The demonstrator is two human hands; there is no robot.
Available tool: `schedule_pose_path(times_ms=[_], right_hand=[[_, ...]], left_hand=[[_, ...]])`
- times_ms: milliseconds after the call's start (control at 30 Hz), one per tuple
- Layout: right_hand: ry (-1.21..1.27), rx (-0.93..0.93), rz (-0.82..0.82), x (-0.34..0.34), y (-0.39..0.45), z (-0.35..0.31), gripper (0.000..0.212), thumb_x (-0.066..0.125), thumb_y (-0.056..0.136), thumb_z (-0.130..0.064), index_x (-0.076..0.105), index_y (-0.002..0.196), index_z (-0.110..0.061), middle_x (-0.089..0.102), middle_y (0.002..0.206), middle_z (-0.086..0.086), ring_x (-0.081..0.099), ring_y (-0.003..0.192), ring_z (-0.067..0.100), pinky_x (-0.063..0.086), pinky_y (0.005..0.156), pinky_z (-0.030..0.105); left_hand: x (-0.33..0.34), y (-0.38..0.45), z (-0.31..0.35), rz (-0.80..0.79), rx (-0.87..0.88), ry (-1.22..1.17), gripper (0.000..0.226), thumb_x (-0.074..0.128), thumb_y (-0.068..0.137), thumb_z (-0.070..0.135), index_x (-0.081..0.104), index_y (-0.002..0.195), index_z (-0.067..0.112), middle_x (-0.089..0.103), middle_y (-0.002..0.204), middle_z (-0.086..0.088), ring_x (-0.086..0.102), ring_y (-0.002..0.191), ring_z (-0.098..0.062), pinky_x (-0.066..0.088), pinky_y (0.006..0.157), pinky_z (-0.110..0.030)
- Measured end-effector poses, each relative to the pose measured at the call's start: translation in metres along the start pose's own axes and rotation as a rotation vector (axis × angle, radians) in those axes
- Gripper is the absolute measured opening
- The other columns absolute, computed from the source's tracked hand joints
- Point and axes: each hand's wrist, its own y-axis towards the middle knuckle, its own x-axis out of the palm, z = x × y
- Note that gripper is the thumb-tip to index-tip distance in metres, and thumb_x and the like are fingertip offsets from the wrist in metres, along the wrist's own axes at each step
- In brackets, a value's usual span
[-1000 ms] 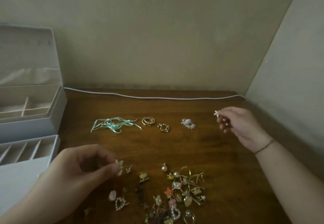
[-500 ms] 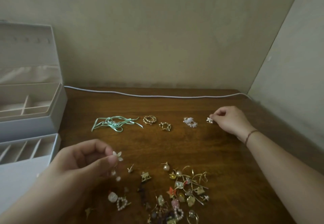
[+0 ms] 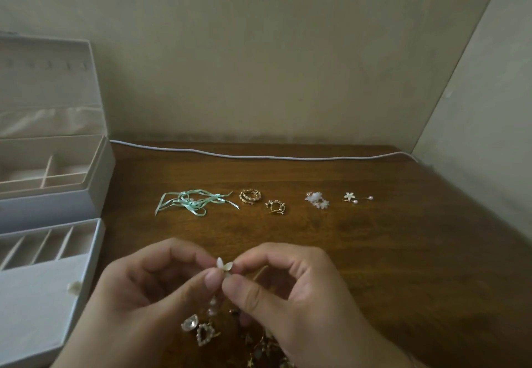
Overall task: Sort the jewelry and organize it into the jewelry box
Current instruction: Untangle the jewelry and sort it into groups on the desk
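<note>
Dark wooden table [image 3: 374,252] in a plain corner: both hands meet near its front edge. Left hand [image 3: 149,290] and right hand [image 3: 288,290] each pinch the white flower earring [image 3: 224,265] between thumb and forefinger. Open jewelry box [image 3: 98,183] stands at left; sorted pieces, among them a green ribbon [image 3: 190,202], line up beyond.

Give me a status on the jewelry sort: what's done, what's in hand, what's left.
Done: a row laid out on the table: green ribbon, two gold ring sets, white flower cluster, flower pin. In hand: left hand and right hand pinch a white flower earring. Left: the unsorted pile near the hands; no jewelry shows in the jewelry box compartments in view.
</note>
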Motion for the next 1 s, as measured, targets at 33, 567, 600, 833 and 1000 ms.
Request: schedule_pose_path(times_ms=[33,567,600,833,1000], right_hand=[[0.029,-0.025,0.017,0.001,0.001,0.002,0.007,0.074,0.082,-0.034,0.074,0.087,-0.029,0.07,0.068,-0.009,0.064,0.064,0.005,0.048,0.061,0.021],[-0.493,0.284,0.544,-0.181,0.056,0.066,0.014,0.063,0.091,-0.024,0.072,0.081,-0.019,0.074,0.078,-0.003,0.067,0.067,0.018,0.052,0.067,0.032],[-0.514,0.302,0.523,-0.185,0.057,0.07,0.015,0.063,0.092,-0.024,0.071,0.081,-0.019,0.074,0.077,-0.002,0.067,0.064,0.018,0.052,0.07,0.034],[-0.482,0.506,0.417,-0.191,0.086,0.087,0.015,0.061,0.094,-0.025,0.068,0.087,-0.014,0.074,0.069,0.001,0.054,0.044,0.016,0.027,0.037,0.017],[-0.509,0.549,0.432,-0.192,0.1,0.096,0.014,0.062,0.093,-0.026,0.069,0.089,-0.014,0.071,0.07,0.005,0.045,0.034,0.013,0.026,0.032,0.015]], left_hand=[[0.001,-0.001,0.0,0.004,0.007,-0.001,0.07,0.093,0.026,0.062,0.075,0.069,0.01,0.07,0.065,-0.024,0.07,0.055,-0.022,0.055,0.055,-0.018],[-0.014,0.005,-0.011,-0.182,0.11,0.365,0.063,0.066,0.052,0.086,0.074,0.093,0.04,0.077,0.085,0.002,0.072,0.077,-0.012,0.054,0.069,-0.016],[-0.016,0.005,-0.011,-0.184,0.127,0.39,0.06,0.064,0.055,0.086,0.073,0.093,0.041,0.076,0.085,0.003,0.071,0.078,-0.011,0.054,0.07,-0.016],[-0.018,0.008,-0.011,-0.156,0.193,0.424,0.033,0.067,0.062,0.057,0.073,0.09,0.041,0.076,0.085,0.004,0.069,0.077,-0.01,0.052,0.071,-0.013],[-0.021,0.009,-0.011,-0.126,0.177,0.475,0.033,0.064,0.065,0.058,0.072,0.093,0.043,0.075,0.086,0.007,0.07,0.082,-0.01,0.054,0.075,-0.025]])
